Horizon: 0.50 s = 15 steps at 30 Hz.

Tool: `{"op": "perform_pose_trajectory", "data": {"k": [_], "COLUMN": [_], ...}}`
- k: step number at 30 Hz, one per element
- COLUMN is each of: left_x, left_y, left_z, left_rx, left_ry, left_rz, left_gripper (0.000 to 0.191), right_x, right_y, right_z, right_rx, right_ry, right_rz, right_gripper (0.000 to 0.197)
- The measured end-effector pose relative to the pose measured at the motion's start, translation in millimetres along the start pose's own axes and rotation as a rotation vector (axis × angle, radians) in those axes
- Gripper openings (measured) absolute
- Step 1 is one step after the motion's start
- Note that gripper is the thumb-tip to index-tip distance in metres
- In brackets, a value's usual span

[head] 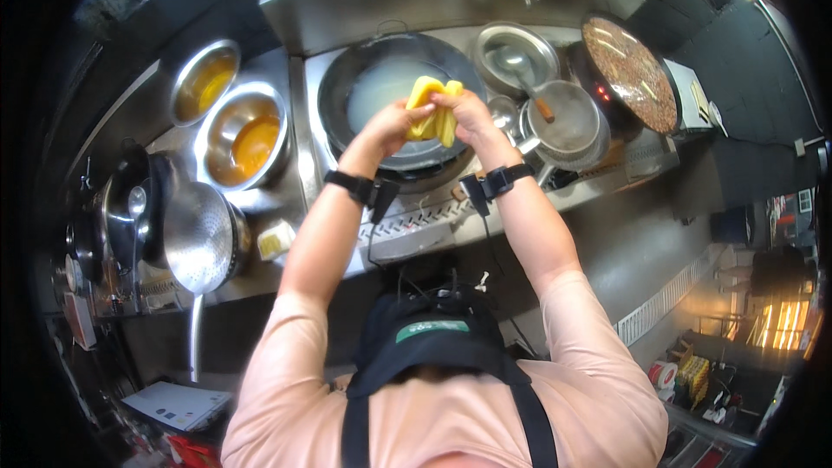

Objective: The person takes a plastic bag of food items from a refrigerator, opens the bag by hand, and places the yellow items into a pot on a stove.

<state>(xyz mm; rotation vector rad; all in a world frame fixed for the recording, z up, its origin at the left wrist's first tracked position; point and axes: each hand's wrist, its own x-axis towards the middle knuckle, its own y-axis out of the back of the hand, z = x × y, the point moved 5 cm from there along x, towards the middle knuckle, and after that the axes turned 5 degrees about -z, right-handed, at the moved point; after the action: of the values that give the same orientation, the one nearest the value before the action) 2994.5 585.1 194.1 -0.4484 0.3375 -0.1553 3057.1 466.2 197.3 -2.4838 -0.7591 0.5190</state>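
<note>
Both hands hold a folded yellow cloth, or something soft like one, above a large dark wok. My left hand grips its left side, the thumb pressed on top. My right hand pinches the right side, and the two thumbs nearly meet. Cloudy whitish liquid lies in the bottom of the wok, partly hidden behind the cloth and hands. Each wrist wears a black strap with a small device.
At left stand a steel bowl of orange liquid, a bowl of yellow liquid and a perforated skimmer. Rightward are a steel basin, a wooden-handled ladle, a saucepan and a big brown-filled pot. Cables hang below my wrists.
</note>
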Motion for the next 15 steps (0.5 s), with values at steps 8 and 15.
{"op": "perform_pose_trajectory", "data": {"k": [8, 15], "left_x": [38.8, 35.8], "left_y": [32.3, 37.9], "left_z": [8.3, 20.2], "left_rx": [0.029, 0.045], "left_ry": [-0.162, -0.157], "left_rz": [0.26, 0.167], "left_gripper": [0.037, 0.035], "right_x": [47.8, 62.8], "right_y": [-4.4, 10.3], "right_z": [-3.2, -5.4], "right_rx": [0.092, -0.195], "right_ry": [-0.146, -0.074], "right_rz": [-0.157, -0.096], "right_gripper": [0.034, 0.025]}}
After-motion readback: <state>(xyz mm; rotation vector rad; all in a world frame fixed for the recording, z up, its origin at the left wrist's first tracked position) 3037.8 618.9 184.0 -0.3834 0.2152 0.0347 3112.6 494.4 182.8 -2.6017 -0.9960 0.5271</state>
